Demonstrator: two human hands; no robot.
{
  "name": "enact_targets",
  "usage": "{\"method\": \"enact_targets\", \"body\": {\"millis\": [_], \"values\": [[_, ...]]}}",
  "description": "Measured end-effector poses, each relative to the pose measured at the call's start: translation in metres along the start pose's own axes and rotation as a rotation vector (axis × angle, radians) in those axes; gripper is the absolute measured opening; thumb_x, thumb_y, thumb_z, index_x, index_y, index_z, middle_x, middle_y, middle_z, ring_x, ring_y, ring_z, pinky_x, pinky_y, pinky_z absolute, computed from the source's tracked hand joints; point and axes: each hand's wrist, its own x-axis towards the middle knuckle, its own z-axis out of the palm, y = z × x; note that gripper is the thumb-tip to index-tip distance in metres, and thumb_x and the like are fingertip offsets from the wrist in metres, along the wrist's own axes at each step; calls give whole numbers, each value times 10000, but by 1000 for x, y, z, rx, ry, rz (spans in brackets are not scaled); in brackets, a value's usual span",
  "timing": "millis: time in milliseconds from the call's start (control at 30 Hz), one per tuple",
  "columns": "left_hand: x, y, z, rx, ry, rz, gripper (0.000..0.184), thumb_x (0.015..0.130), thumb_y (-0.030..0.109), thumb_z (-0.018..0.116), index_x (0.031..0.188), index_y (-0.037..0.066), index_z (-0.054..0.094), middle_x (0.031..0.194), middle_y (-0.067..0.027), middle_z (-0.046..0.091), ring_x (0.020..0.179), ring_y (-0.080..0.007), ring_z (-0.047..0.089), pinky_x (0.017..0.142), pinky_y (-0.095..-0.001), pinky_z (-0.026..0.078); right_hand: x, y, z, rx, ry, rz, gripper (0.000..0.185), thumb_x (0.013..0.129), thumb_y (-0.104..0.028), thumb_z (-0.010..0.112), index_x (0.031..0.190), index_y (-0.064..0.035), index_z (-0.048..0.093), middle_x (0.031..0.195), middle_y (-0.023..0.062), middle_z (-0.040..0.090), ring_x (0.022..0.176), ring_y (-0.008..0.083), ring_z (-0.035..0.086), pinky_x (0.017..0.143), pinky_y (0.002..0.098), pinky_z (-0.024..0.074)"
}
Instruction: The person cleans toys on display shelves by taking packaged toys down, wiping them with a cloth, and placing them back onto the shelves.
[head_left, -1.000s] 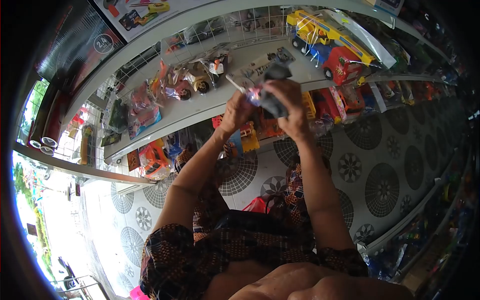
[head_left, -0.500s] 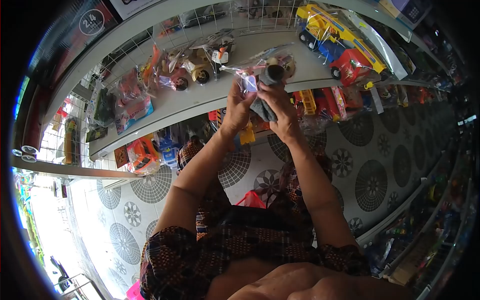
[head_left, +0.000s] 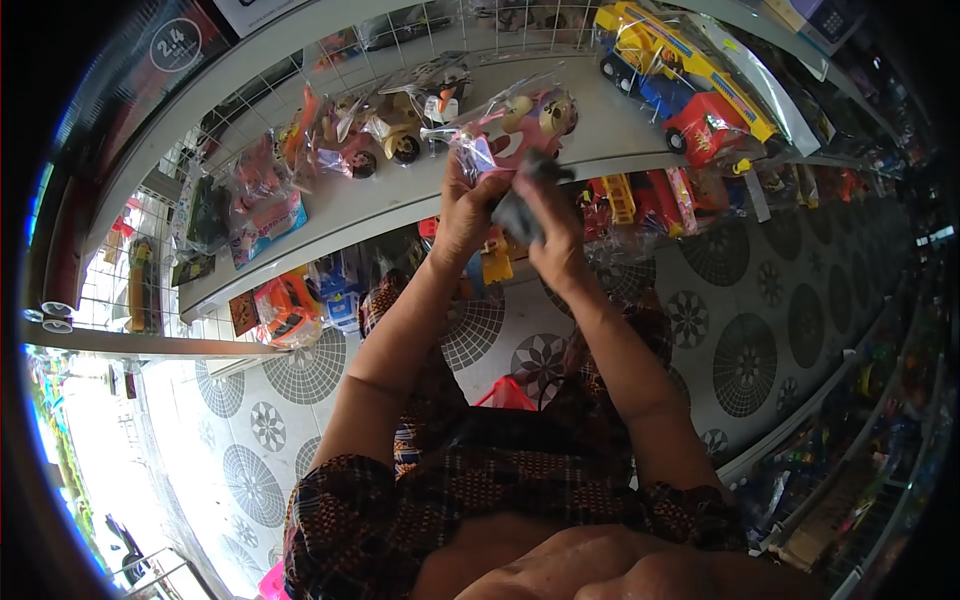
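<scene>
Grey cloth [head_left: 514, 218] has slid down from the front of the wrapped toy [head_left: 545, 118], baring its pink body. Soft, bunched and motion-blurred, it is clenched in the right hand [head_left: 550, 222] at the toy's five o'clock; whether they touch, I cannot tell. The left hand [head_left: 466, 212] is closed on the toy's seven o'clock end, holding it over the shelf [head_left: 605, 128]. Clear, crinkled, shiny film covers the toy's smooth, rounded shape, topped with cream at one o'clock.

Dark patterned top [head_left: 510, 487] — orange-brown dots, thin pale lines — with short loose sleeves [head_left: 340, 505], similarly patterned legwear [head_left: 645, 330], bare forearms [head_left: 392, 330]
</scene>
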Motion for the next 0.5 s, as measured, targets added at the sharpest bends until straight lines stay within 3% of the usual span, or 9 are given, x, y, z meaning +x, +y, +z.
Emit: {"method": "enact_targets", "body": {"millis": [133,167,233,267,333,400,433,500], "values": [[2,-4,8,32,-21,-4,570,737,-36,543,1248,81,318,1137,-91,483,877,-145,554,761,-262,461,13,51,-16,-82,281,357,508,701,134,473,1177,-43,473,1149,170,512,1014,317,531,856,363,435],[8,-10,6,71,-36,22,554,733,-43,545,1229,78,331,1107,-84,491,846,-136,547,728,-253,459,11,57,-21,-80,293,354,508,701,134,473,1177,-43,473,1149,170,512,1014,317,531,856,363,435],[26,-20,8,193,-31,97,506,728,-54,548,1179,70,355,1042,-69,506,788,-111,522,662,-233,444,11,57,-33,190,47,817,415,710,80,492,1112,-23,512,1030,179,572,914,329,572,786,379,458],[35,-27,13,276,-7,144,475,727,-59,549,1148,65,368,1007,-61,513,762,-95,505,627,-222,431,-1,73,-29,-86,-50,577,341,696,9,536,1037,-3,536,912,207,594,834,351,582,740,402,460],[51,-39,27,281,58,128,384,727,-32,577,1050,53,387,940,-34,511,762,-109,491,645,-251,434,4,45,-32,-235,-230,703,367,674,-24,540,1041,-12,545,938,214,586,915,359,553,787,396,428],[77,-65,28,514,52,357,420,712,21,608,1056,29,368,907,-74,505,765,-192,506,683,-299,436,-9,60,-25,-229,-251,661,356,669,-11,537,1025,-19,553,909,229,582,895,382,540,767,412,432],[88,-79,25,521,46,359,420,712,21,608,1056,29,368,907,-74,505,765,-192,506,683,-299,436,-10,62,-26,-238,-343,695,350,666,-9,544,1016,-17,555,900,232,582,888,380,545,756,415,435],[105,-100,26,797,199,391,476,686,74,637,1051,-5,342,927,-158,482,807,-301,495,734,-356,418,-10,59,-32,-293,-421,683,319,659,3,562,978,10,559,848,243,585,842,377,564,710,420,455]]}}
